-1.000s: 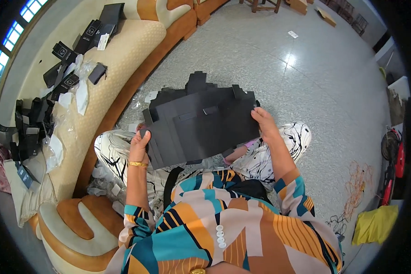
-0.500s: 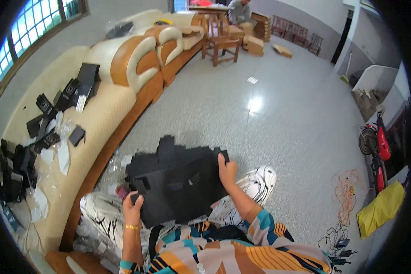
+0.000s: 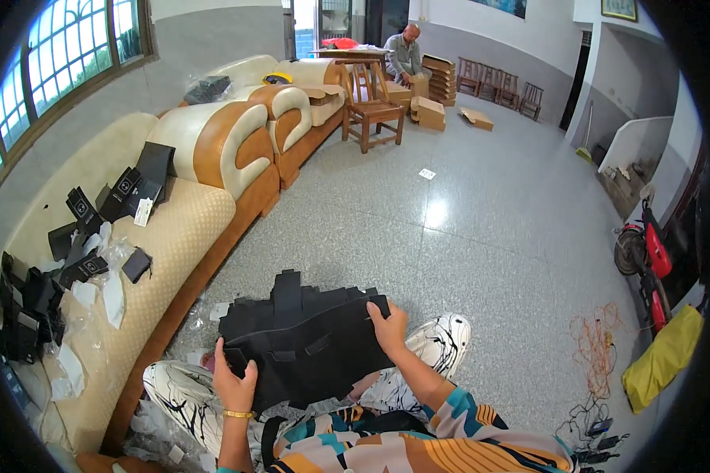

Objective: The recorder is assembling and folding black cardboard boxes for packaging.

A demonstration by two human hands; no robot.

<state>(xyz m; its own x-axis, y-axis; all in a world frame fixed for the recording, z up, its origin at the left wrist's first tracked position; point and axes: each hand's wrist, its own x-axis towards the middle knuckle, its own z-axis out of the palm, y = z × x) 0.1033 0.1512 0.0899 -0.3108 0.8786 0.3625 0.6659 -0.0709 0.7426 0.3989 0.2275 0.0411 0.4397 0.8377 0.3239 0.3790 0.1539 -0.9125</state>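
Note:
A black cardboard box blank (image 3: 331, 343), with tabs and slots, lies across my lap over more black card whose jagged edge and upright tab (image 3: 287, 290) show behind it. My left hand (image 3: 235, 388) holds its left edge, thumb in front by a folded corner and fingers along the side. The upper right corner is pinched by my right hand (image 3: 390, 329), thumb on the near face. The sheet's front is bowed, and the fingertips behind it are hidden.
On the sofa (image 3: 197, 205) at left lie several black boxes (image 3: 122, 189) and plastic wrap. A wooden chair (image 3: 371, 110) stands ahead; a person (image 3: 406, 57) sits by cardboard boxes (image 3: 427, 113). At right are tangled cables (image 3: 596, 355), a yellow bag (image 3: 663, 359) and a red scooter (image 3: 655, 252).
The head view has tilted up. The sheet's upper edge now bows and its face leans differently. My left thumb has lifted away from the folded corner, while my right hand keeps its corner.

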